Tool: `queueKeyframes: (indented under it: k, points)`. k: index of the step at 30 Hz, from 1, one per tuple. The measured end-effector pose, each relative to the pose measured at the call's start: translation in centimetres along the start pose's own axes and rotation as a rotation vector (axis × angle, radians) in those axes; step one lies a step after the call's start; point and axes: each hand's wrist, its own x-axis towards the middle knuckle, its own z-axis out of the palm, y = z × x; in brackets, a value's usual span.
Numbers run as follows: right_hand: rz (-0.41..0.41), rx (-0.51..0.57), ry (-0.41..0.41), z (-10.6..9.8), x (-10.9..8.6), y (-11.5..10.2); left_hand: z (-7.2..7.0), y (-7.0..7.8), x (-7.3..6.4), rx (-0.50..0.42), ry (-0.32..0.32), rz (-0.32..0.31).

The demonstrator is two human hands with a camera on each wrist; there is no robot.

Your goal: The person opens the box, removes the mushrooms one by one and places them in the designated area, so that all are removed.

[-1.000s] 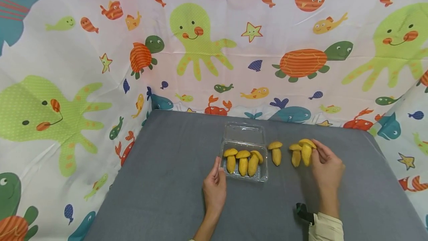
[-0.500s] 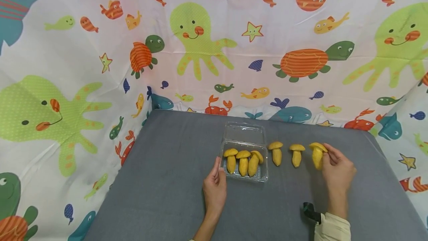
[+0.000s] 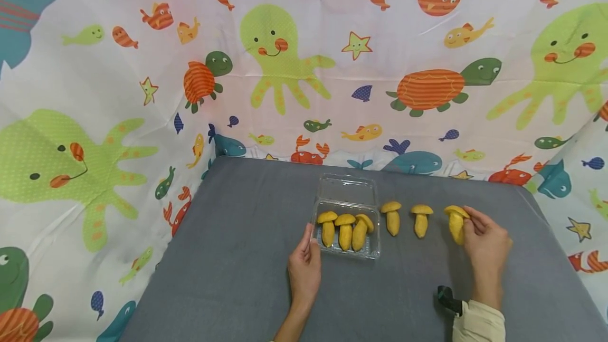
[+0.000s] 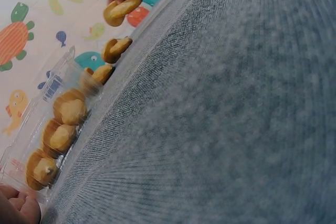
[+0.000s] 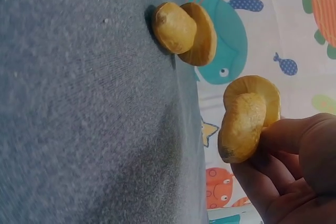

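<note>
A clear plastic clamshell box (image 3: 373, 252), lid folded back, contains three yellow toy-like mushrooms (image 3: 345, 233) side by side. At its left edge, my left hand (image 3: 305, 271) pinches the rim between thumb and fingers. My right hand (image 3: 486, 241) pinches another yellow mushroom (image 3: 456, 224) by its side, cap toward the back. The right wrist view shows this mushroom (image 5: 244, 121) above the cloth, its stalk facing the camera and the thumb against it. Two more mushrooms lie in a row between box and right hand: one (image 3: 392, 219) beside the box, the other (image 3: 421, 221) farther right.
Grey cloth (image 3: 228, 257) covers the table. A white curtain (image 3: 323, 30) printed with sea animals rises at the back and along both sides. A dark strap end (image 3: 448, 300) sticks out at the right wrist, beside a cream sleeve (image 3: 478, 322).
My right hand has carried its mushroom rightward and slightly toward me, away from the mushroom it overlapped. The left hand and box have stayed in place.
</note>
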Motion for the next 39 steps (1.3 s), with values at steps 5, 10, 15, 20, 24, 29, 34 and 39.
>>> queueKeyframes:
  k: [5,10,15,20,24,29,34,39]
  points:
    - [0.008,-0.064,-0.059,0.2,0.2,-0.1,-0.1,-0.1,0.0,-0.017,-0.003,0.003]
    - [-0.005,-0.101,-0.091,0.3,0.4,0.0,-0.2,-0.2,0.0,-0.028,-0.007,0.008]
    - [0.006,-0.128,-0.137,0.4,0.8,0.1,-0.2,-0.2,0.0,-0.03,-0.002,0.007]
    - [0.02,-0.138,-0.178,0.6,1.0,0.5,-0.2,-0.2,0.0,-0.035,-0.005,0.006]
    - [-0.014,-0.145,-0.193,0.7,1.0,0.9,-0.2,-0.1,0.0,-0.031,-0.004,-0.005]
    - [-0.045,-0.139,-0.181,0.9,0.9,1.3,-0.3,-0.2,0.0,-0.018,0.0,-0.01]
    - [-0.066,-0.142,-0.176,1.0,1.0,1.5,-0.3,-0.3,0.0,-0.007,-0.002,0.004]
    - [-0.059,-0.14,-0.203,0.9,1.1,1.6,-0.2,0.1,0.0,-0.008,-0.009,0.013]
